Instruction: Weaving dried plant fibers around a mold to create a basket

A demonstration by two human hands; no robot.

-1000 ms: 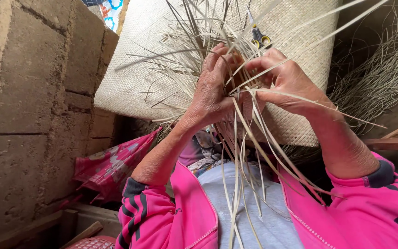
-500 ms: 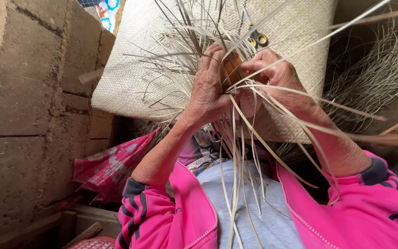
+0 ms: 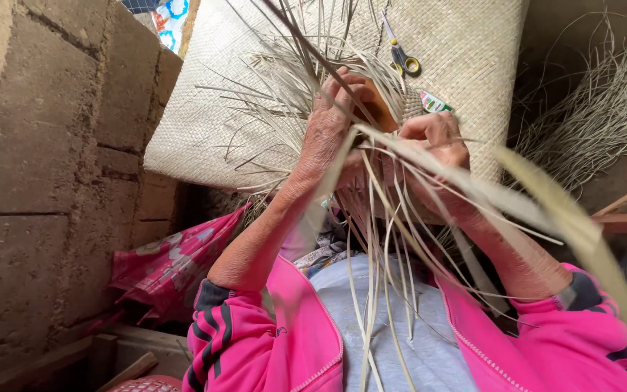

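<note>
Closer now than half a second ago, both hands are filling more of the view, and one broad pale strip [image 3: 546,210] is swinging out toward the lower right, where earlier only thin strands were crossing. At the far left a rough block wall [image 3: 45,181] is standing, with a pink flowered cloth [image 3: 172,265] bunched at its foot. Next to that, the woven mat [image 3: 219,123] is lying flat behind the work, spreading across the top of the view. The left hand [image 3: 328,134] is curling its fingers around the gathered dry straw strips [image 3: 371,239] and a small brown piece at their centre, clenched on them from the left; the right hand [image 3: 437,152] is pinching the same bunch from the other side, fingers folded over the strands — so the bundle is sitting between the two hands, raised in front of the chest, with loose ends fanning up over the mat and hanging down over the pink jacket sleeves [image 3: 255,341]. These strips are likely handling as very light, springy and brittle stuff, creasing if bent sharply, so taking hold close to the woven core looks safest. Small scissors [image 3: 400,54] are resting on the mat above the hands, and a loose heap of straw [image 3: 604,109] is lying at the far right.
</note>
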